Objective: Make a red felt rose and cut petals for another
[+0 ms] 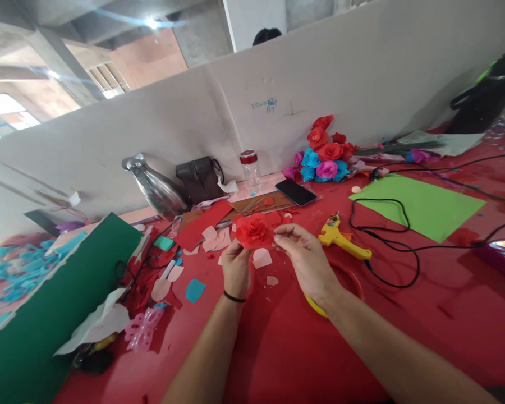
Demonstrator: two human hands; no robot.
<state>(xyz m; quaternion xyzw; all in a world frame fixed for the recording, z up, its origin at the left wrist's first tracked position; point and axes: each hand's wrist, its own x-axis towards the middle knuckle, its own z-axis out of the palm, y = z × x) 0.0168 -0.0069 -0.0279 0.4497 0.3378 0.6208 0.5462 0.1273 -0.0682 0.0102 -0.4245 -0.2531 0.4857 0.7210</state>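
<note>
On the red table point(269, 348), the red paper flower point(253, 230) sits atop the left hand's point(237, 267) pinching fingers, facing up; the right hand point(306, 259), thumb and fingertips pinched at its right edge, has the glue gun point(343, 238) just beyond.

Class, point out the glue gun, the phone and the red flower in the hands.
Glue gun point(348, 245): head view, on its yellow handle.
Phone point(295, 192): head view, mid-screen.
Red flower point(253, 229): head view, on its petals.

You wear a thin black band point(234, 298) round your left wrist point(234, 292); your left forearm point(210, 348) and right forearm point(382, 348) are bare.
</note>
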